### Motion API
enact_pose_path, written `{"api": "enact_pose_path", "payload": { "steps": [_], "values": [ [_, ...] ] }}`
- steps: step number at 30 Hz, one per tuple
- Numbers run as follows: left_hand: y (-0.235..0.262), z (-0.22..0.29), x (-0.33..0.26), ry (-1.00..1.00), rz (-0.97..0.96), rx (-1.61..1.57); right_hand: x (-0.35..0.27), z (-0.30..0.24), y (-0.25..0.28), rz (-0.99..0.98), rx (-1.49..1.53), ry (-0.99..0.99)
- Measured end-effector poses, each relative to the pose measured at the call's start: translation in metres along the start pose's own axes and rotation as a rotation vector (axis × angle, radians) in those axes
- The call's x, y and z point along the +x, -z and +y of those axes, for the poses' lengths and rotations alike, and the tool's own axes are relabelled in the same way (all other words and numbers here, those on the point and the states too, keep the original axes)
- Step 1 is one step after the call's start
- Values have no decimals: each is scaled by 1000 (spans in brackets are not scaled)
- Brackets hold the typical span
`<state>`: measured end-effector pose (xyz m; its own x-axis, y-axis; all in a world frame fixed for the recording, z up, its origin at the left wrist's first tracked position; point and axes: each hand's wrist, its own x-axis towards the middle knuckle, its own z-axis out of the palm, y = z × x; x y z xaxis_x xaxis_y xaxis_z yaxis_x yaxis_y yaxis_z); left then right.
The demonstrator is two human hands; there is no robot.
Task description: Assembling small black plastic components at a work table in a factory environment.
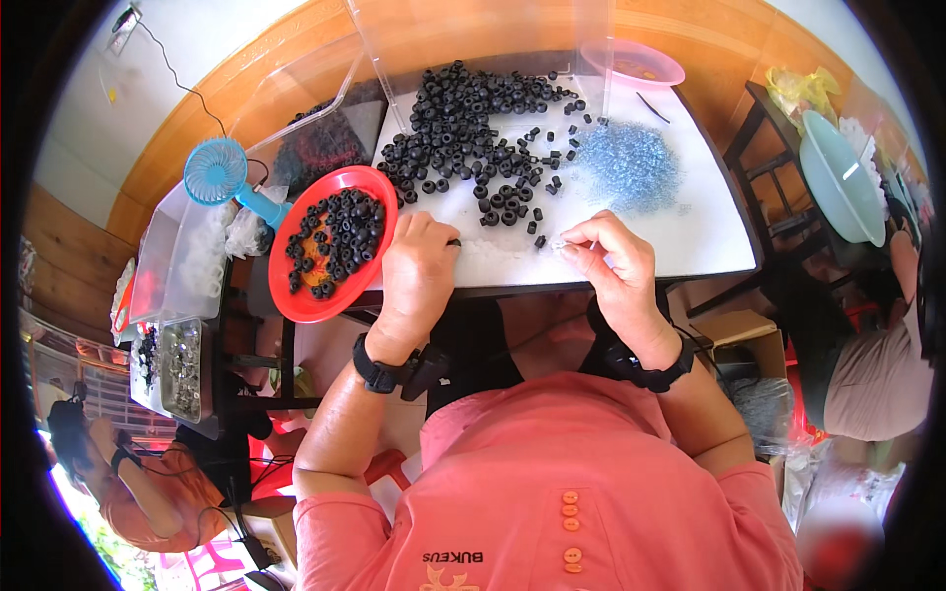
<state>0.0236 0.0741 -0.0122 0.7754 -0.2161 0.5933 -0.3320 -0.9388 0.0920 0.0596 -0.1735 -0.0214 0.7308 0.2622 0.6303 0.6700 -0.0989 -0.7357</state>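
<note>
My left hand (419,271) is closed beside the red plate, with a small black part (453,242) showing at its fingertips. Thumb and forefinger of my right hand (619,271) pinch a small clear piece (560,243) just above the near side of the white tabletop (690,241). Between and beyond the hands spreads a heap of black ring-shaped parts (458,113), with smaller black cylinders (552,158) along its right side. A pile of tiny bluish clear pieces (628,165) lies to the right. More black rings fill the red plate (281,258) at the table's left edge.
A blue handheld fan (217,171) stands at the left near clear plastic bins (182,251). Transparent panels rise at the back, beside a pink dish (633,65). A pale green basin (841,177) rests on a dark stool at right. Other people sit on both sides.
</note>
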Motion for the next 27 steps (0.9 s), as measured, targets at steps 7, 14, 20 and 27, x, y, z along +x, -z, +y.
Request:
{"api": "enact_pose_path", "payload": {
  "steps": [7,14,20,27],
  "values": [
    [23,33,-2,825,-169,-1522,9,-19,-17,-57,95,9],
    [17,50,-8,872,-157,-1842,12,-28,-26,-91,129,60],
    [14,59,-9,912,-113,-1996,11,-27,-27,-56,7,201],
    [13,58,-11,934,-63,-2053,-10,-33,-49,64,-312,402]
  ]
}}
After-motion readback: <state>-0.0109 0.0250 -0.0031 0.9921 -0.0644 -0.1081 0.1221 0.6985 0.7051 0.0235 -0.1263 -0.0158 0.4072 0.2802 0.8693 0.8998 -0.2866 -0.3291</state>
